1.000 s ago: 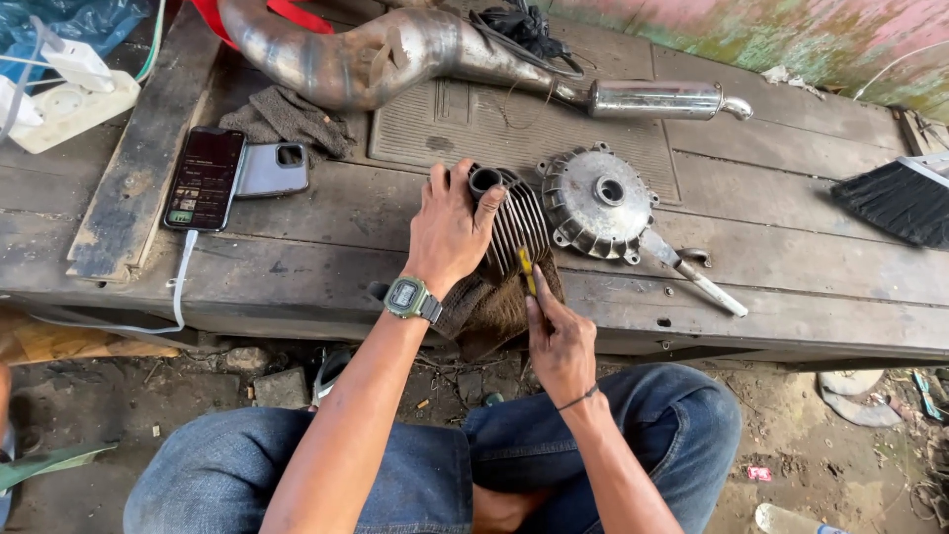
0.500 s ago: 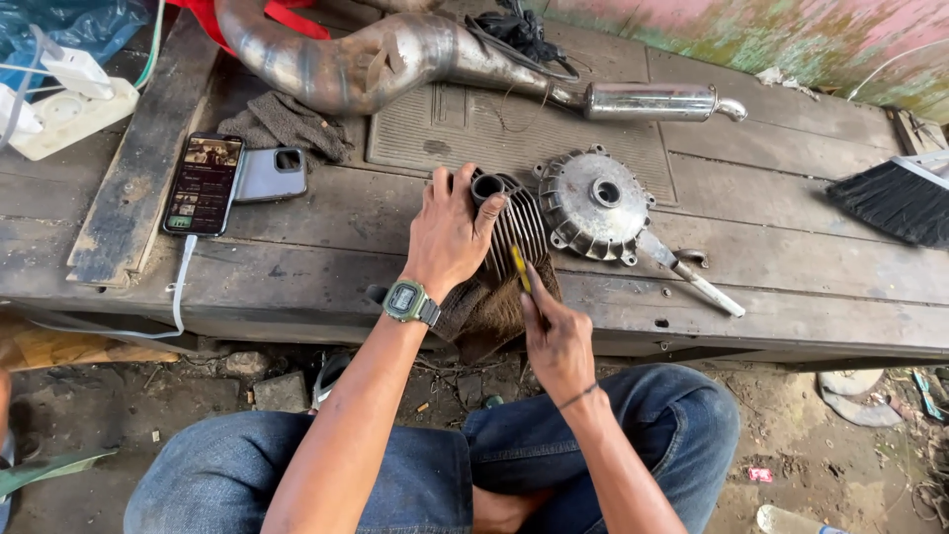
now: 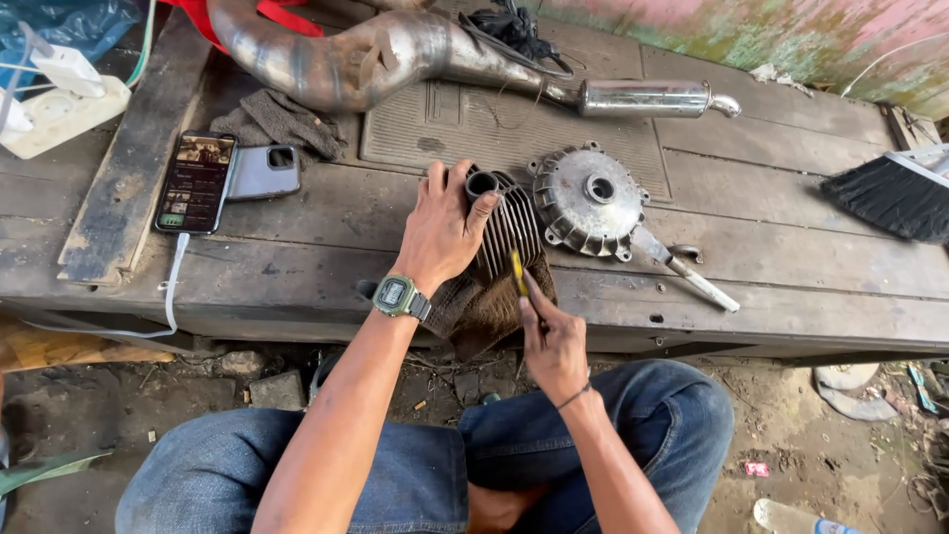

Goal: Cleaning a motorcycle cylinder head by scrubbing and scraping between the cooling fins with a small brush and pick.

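Head view shows little change from half a second ago: the left hand (image 3: 443, 229) still grasps the finned engine cylinder (image 3: 506, 229) at the near edge of the wooden bench (image 3: 791, 267), fingers curled over its top by the round port. The right hand (image 3: 554, 341) keeps a pinch on a thin yellow-handled tool (image 3: 517, 273), its tip now slightly nearer along the fins. A brown rag (image 3: 489, 309) lies under the cylinder. Just right sits a round metal hub cover (image 3: 588, 203).
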